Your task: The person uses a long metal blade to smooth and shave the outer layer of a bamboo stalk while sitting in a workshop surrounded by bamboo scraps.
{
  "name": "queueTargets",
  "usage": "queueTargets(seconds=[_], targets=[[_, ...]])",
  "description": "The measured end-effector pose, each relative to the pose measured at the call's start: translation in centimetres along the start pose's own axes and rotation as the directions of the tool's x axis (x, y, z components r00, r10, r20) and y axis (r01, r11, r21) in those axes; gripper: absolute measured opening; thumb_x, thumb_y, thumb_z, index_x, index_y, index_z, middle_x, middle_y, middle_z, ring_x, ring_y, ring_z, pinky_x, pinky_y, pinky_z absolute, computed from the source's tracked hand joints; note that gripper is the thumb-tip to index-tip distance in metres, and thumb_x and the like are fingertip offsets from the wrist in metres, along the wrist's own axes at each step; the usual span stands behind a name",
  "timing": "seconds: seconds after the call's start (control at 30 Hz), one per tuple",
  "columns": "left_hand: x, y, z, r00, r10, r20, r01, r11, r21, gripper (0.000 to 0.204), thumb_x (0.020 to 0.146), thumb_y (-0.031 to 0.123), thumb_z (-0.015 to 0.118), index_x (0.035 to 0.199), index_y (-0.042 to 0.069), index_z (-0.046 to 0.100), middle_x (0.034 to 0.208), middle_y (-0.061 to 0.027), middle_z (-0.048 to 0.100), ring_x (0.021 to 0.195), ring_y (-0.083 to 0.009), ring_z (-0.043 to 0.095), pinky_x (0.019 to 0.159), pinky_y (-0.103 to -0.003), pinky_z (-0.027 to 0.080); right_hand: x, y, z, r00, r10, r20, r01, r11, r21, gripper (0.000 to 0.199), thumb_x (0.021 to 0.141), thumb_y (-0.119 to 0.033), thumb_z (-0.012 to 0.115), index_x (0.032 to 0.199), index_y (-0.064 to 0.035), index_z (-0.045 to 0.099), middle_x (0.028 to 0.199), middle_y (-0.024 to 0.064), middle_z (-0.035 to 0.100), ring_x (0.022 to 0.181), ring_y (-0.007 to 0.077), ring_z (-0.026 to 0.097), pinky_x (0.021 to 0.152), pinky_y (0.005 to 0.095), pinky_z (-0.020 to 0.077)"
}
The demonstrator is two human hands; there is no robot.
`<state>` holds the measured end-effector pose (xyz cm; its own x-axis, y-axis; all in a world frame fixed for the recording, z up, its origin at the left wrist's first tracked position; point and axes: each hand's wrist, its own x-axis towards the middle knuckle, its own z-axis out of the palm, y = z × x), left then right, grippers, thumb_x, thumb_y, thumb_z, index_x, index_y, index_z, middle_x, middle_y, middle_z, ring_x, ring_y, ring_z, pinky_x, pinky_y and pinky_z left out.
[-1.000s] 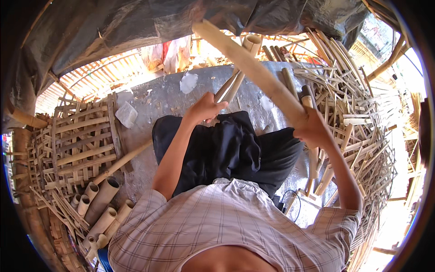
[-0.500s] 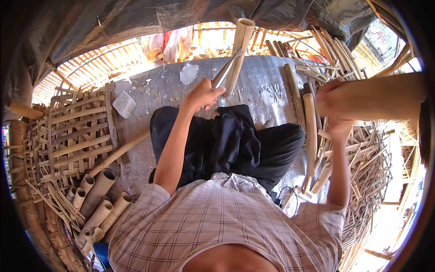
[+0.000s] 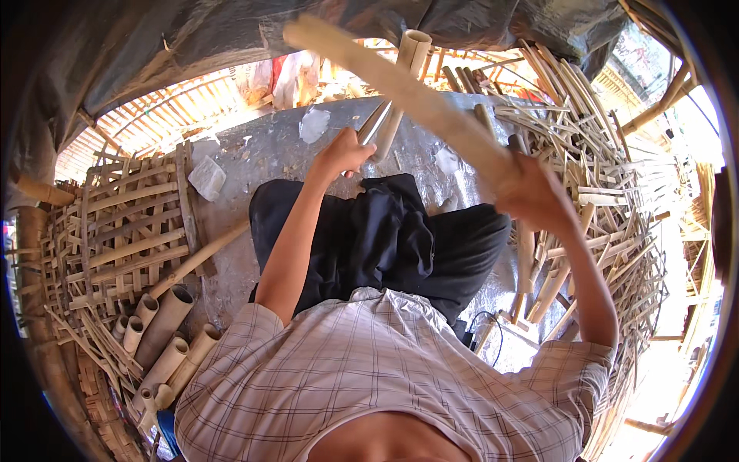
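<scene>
My right hand (image 3: 535,196) grips a long pale wooden stick (image 3: 400,92) that slants up and to the left, blurred. My left hand (image 3: 342,152) holds a metal blade (image 3: 375,123) set against an upright bamboo tube (image 3: 404,81) in front of my crossed legs in black trousers (image 3: 385,239). The stick's far end hangs above and left of the tube's top.
A woven bamboo mat (image 3: 115,231) lies at my left with several cut bamboo tubes (image 3: 165,339) near it. A large heap of split bamboo strips (image 3: 593,154) fills the right side. A grey sheet (image 3: 269,146) covers the ground ahead, with a pale stone (image 3: 206,177).
The stick has swung back from far right to a slant over the bamboo tube. My right hand moved left and lower. My left hand stays at the tube.
</scene>
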<state>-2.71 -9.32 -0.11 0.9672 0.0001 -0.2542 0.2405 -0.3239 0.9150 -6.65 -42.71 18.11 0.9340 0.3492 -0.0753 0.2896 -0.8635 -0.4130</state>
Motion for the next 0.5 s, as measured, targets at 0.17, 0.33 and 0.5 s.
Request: queueTargets(seconds=[0.17,0.33,0.5], targets=[[-0.1,-1.9,-1.9,0.994,-0.096,-0.047,0.098,0.995,0.029,0.025,0.092,0.014,0.064,0.080,-0.004,0.053,0.056,-0.0052,0.051,0.040,-0.0133,0.047,0.035,-0.032,0.037,-0.6,-4.8,-9.1,0.934,-0.136,-0.330,0.160,0.986,0.045,0.040,0.073,-0.006,0.072,0.111,0.0020,0.065,0.085,0.0088,0.071,0.071,0.0160,0.069,0.065,0.0323,0.0552],[0.1,-1.4,-2.2,0.992,-0.123,-0.012,0.123,0.987,0.105,0.024,0.090,0.012,0.062,0.076,-0.004,0.052,0.055,-0.0073,0.052,0.038,-0.0156,0.048,0.034,-0.034,0.037,-1.5,1.2,-16.4,0.578,-0.522,-0.628,0.245,0.845,-0.476,0.024,0.081,-0.009,0.069,0.102,-0.0009,0.075,0.077,0.0096,0.072,0.066,0.0161,0.066,0.063,0.0284,0.0530],[0.4,-3.9,-4.0,0.976,-0.188,-0.106,0.191,0.981,0.026,0.022,0.088,0.012,0.063,0.077,-0.004,0.053,0.055,-0.0066,0.052,0.038,-0.0158,0.047,0.036,-0.035,0.039,2.7,0.0,-0.3,0.787,-0.254,-0.562,0.217,0.967,-0.132,0.043,0.075,-0.017,0.077,0.110,0.0062,0.066,0.092,0.0216,0.073,0.085,0.0361,0.072,0.075,0.0421,0.0567]])
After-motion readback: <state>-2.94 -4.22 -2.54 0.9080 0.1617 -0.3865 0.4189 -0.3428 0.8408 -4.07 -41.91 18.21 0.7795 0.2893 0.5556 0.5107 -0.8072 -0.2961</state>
